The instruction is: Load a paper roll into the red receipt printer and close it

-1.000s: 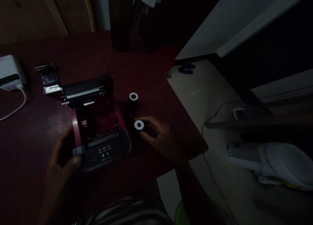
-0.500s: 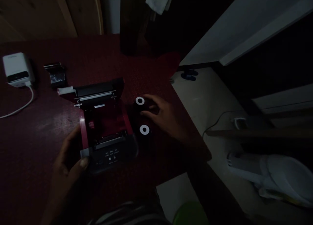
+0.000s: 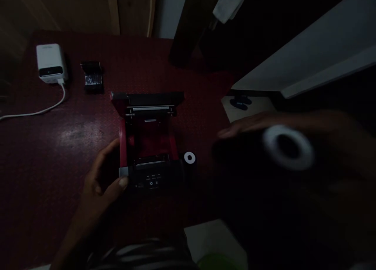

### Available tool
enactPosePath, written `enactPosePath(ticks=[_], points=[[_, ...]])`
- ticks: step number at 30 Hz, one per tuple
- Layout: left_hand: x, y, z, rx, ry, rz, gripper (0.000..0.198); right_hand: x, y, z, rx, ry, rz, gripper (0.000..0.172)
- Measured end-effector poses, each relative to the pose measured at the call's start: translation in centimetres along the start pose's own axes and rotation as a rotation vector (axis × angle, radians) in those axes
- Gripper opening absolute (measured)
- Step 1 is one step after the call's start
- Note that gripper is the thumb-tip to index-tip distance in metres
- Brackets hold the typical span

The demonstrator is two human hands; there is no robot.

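Dark red counter carries an open red-and-black thermal printer near its middle, the left hand gripping its front corner. The right hand curls around a blurred black roll held above the counter, while a second roll sits just beside the printer.

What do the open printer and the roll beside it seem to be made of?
The printer looks like moulded plastic, red and black with a low sheen, going by its rounded corners. The roll seems dark paper or film wound on a pale core; the dimness leaves that open.
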State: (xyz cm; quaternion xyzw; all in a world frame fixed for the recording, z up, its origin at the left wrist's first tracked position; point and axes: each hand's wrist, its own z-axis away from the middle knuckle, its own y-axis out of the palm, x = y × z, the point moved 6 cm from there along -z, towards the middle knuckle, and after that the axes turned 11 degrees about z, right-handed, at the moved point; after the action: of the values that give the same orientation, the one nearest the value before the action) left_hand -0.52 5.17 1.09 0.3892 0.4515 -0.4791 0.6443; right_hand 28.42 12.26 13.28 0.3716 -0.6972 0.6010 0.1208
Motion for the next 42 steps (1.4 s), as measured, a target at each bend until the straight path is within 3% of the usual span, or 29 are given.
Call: enactPosePath(ticks=[4,6,8,11,15,17,26,30,35,39,42], points=[[0.3,-0.2,-0.2,0.049,0.039,0.008,0.075,3.9,5.1,-1.5,0.195,-0.358,0.319,0.023],[0.3,-0.3,-0.2,0.066,0.056,0.001,0.073,5.1,8.2,-2.2,0.268,-0.455,0.485,0.027],[0.4,-0.4,-0.2,0.069,0.062,0.003,0.073,5.8,10.3,-2.8,0.325,-0.44,0.606,0.029],[0.3,-0.4,-0.1,0.07,0.066,-0.001,0.074,6.8,11.5,-3.8,0.418,-0.347,0.724,0.031],[0.2,-0.4,-0.1,0.072,0.051,0.003,0.074,6.6,12.7,-5.3,0.659,-0.192,0.747,0.031],[0.2,-0.4,-0.1,0.075,0.04,0.006,0.074,6.1,13.2,-5.9,0.708,-0.166,0.712,0.032],[0.5,-0.4,-0.2,0.074,0.045,0.007,0.074,3.7,13.9,-5.6,0.639,-0.168,0.535,0.033],[0.6,-0.4,-0.3,0.084,0.045,0.012,0.074,3.6,12.1,-5.0,0.563,-0.244,0.328,0.042],[0.0,-0.6,-0.3,0.108,0.029,0.03,0.073,5.2,9.2,-2.8,0.534,-0.419,-0.004,0.039],[-2.1,-0.6,-1.5,0.07,0.054,0.016,0.071,5.3,9.2,-1.2,0.48,-0.426,0.071,0.028],[-5.4,0.0,-3.7,0.022,0.224,-0.059,0.064,5.5,9.4,-0.3,0.352,-0.45,0.195,0.027]])
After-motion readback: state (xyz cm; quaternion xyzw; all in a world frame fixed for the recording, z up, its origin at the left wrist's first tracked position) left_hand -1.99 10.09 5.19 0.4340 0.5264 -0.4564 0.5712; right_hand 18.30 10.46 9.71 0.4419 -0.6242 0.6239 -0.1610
